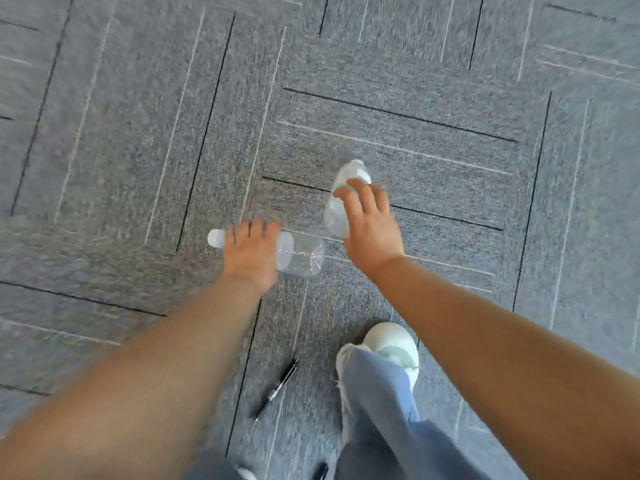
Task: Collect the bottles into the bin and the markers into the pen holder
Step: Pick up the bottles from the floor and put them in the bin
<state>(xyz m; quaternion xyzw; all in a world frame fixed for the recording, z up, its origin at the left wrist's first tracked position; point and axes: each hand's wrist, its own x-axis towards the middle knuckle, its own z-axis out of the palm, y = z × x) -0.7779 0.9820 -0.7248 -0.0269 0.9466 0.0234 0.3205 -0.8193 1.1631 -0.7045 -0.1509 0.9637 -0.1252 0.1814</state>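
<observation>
Fingers (pixel 349 194) on bottle (pixel 346 188), grey carpet (pixel 450 81)

clear bottle (pixel 298 256) sideways | clear bottle two (pixel 341 202) tilted | black marker (pixel 277 393) on floor

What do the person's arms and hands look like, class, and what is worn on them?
Both forearms are bare, with no sleeves in view. The left hand and the right hand wear no gloves; no rings, watch or bracelets are visible, though the picture is slightly blurred.

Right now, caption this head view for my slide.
Left hand grips one clear bottle, right hand closes on another bottle; black marker lies on carpet.
</observation>
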